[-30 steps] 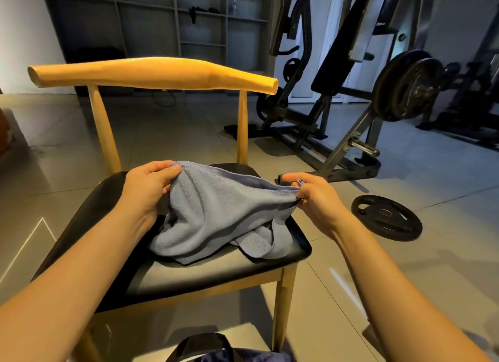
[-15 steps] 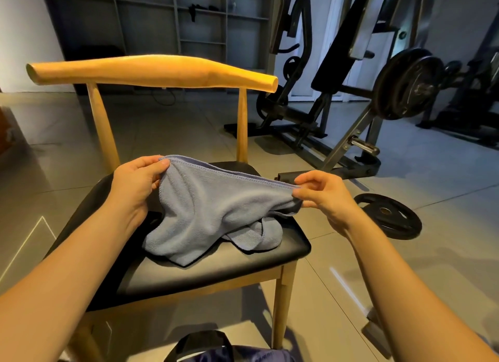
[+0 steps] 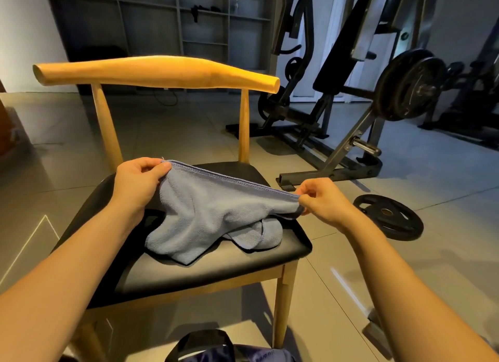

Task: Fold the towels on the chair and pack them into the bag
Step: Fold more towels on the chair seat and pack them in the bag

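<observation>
The left grip (image 3: 138,184) pinches one corner of the blue-grey towel (image 3: 216,215) between the thumb and curled fingers, above the back left part of the black seat. The right grip (image 3: 324,202) pinches the other end of the same hemmed edge, thumb against forefinger, over the seat's right side. That edge runs taut between the two grips and slopes down toward the right one. The rest of the towel hangs from it and bunches in loose folds on the seat of the wooden chair (image 3: 151,70), between the two forearms. A dark bag (image 3: 251,355) with a black strap sits at the bottom edge of the view, just in front of the chair, with only its top showing. A weight plate (image 3: 388,218) lies flat on the floor to the right of the chair.
</observation>
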{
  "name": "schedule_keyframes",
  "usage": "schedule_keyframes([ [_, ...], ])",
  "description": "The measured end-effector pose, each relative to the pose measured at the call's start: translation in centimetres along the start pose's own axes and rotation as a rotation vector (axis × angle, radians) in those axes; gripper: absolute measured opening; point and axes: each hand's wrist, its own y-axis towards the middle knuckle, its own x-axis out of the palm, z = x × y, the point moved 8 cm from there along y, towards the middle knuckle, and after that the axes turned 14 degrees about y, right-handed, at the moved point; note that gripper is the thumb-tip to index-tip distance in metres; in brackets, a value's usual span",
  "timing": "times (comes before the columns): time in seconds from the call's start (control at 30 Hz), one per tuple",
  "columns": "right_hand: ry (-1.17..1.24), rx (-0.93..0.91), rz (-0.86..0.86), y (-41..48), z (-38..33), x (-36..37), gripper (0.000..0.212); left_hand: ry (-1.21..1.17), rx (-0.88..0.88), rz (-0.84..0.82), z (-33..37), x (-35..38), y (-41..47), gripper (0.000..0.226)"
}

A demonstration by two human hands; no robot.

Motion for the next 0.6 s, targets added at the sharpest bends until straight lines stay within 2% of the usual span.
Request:
schedule_keyframes([
  [0.13,-0.036,-0.100,0.152,-0.1,-3.0,-1.7,0.020,0.106,0.131,0.073,2.7,-1.5,-0.9,0.011],
  [0.3,0.083,-0.150,0.310,-0.3,-8.3,-5.4,0.025,0.067,0.260,0.064,8.0,-4.5,-1.8,0.009],
  [0.37,0.188,-0.172,0.335,-0.3,-12.4,-6.3,0.021,-0.026,0.258,0.073,10.1,-6.6,-1.2,0.012],
  [0.43,0.301,-0.206,0.286,-1.3,-17.1,-6.8,0.016,-0.118,0.247,0.131,12.1,-9.6,-0.6,0.009],
  [0.53,0.320,-0.333,-0.082,-4.7,-24.3,-5.4,0.019,-0.235,0.246,0.155,14.3,-13.1,0.3,0.012],
  [0.57,0.320,-0.353,-0.134,-5.2,-25.4,-5.5,0.019,-0.240,0.240,0.135,14.9,-13.7,0.2,0.017],
  [0.6,0.292,-0.355,-0.073,-5.0,-26.1,-6.2,0.019,-0.219,0.231,0.113,15.2,-14.1,0.1,0.022],
])
